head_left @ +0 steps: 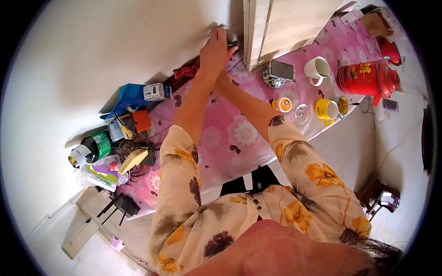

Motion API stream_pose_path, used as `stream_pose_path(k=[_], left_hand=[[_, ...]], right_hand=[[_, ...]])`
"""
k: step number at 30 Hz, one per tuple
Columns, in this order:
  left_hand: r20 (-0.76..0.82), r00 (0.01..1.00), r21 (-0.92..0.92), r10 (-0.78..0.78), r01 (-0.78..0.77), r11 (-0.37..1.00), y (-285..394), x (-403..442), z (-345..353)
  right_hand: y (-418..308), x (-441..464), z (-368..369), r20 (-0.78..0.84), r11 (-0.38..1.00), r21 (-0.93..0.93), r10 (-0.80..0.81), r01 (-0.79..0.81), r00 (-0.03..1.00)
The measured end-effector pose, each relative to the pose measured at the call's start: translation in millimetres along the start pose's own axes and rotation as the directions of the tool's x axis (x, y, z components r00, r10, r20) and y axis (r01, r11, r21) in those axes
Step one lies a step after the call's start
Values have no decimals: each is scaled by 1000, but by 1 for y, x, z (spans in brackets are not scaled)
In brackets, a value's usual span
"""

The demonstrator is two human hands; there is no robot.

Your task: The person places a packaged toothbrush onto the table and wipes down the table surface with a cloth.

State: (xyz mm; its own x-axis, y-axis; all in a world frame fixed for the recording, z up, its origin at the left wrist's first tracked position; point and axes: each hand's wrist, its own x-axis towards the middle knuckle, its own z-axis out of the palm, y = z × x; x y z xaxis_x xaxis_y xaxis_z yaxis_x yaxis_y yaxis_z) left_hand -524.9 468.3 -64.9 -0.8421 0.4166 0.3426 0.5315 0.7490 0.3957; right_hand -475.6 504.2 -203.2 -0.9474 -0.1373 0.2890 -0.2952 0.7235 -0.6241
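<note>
Both arms stretch across the table to its far edge by the wall. My left hand is closed at a grey, rounded thing in the corner beside the white panel; the hand covers most of it, so its kind is unclear. Partly behind my left wrist, my right hand shows only its back, and its fingers are hidden. A crumpled red cloth lies along the wall, just left of my hands. To their right, a dark phone-like slab rests on a blue-and-white patterned dish.
A pink floral cloth covers the table. On the right stand a white mug, a yellow mug, an orange-labelled jar, a glass lid and a red thermos. Boxes, cables and a dark green-labelled bottle crowd the left.
</note>
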Motion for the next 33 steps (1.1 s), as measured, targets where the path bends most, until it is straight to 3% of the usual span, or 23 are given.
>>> stream_pose_path(k=[4,6,7,9,10,12,13,15,18,21,25,27,28,30,33], left_hand=[[-83,997,-82,3,-10,997,5,2,9],[-89,996,-97,-20,11,995,6,-8,2],[-94,995,-115,-38,27,993,8,-14,-5],[-160,985,-133,-66,45,990,12,-40,-40],[-222,970,-162,-96,60,985,13,-57,-61],[-263,951,-142,-165,131,981,6,-91,-98],[-308,938,-112,-162,133,985,-1,-110,-112],[-354,920,-79,-168,150,986,-13,-139,-131],[-355,892,-81,-280,270,960,-28,-167,-144],[-323,890,-51,-321,323,945,-42,-183,-141],[-314,898,-32,-308,314,949,-49,-188,-139],[-329,888,-71,-322,316,946,-49,-189,-138],[-335,881,-73,-333,328,942,-49,-191,-140],[-339,880,-83,-333,325,942,-48,-197,-144],[-348,872,-98,-344,331,939,-52,-213,-147]], right_hand=[[8,-5,4,-40,999,-5,-35,35,999],[13,-6,4,-101,950,-110,-303,292,948],[3,-5,-9,-103,949,-107,-309,298,946],[-27,-3,-44,162,997,-47,-54,63,985],[-19,1,-41,159,997,-40,-54,61,986],[5,12,-27,463,932,-360,150,30,874],[6,13,-36,466,933,-358,144,37,873],[5,15,-58,398,847,-532,236,13,887],[13,12,-47,324,903,-426,92,58,942],[-4,31,-46,464,868,-490,181,80,867],[20,59,-55,526,779,-598,206,187,825],[46,69,-49,426,662,-745,384,78,819],[51,76,-49,435,661,-745,376,92,818],[59,89,-46,431,644,-765,512,0,742],[62,97,-48,387,638,-766,551,-75,740]])
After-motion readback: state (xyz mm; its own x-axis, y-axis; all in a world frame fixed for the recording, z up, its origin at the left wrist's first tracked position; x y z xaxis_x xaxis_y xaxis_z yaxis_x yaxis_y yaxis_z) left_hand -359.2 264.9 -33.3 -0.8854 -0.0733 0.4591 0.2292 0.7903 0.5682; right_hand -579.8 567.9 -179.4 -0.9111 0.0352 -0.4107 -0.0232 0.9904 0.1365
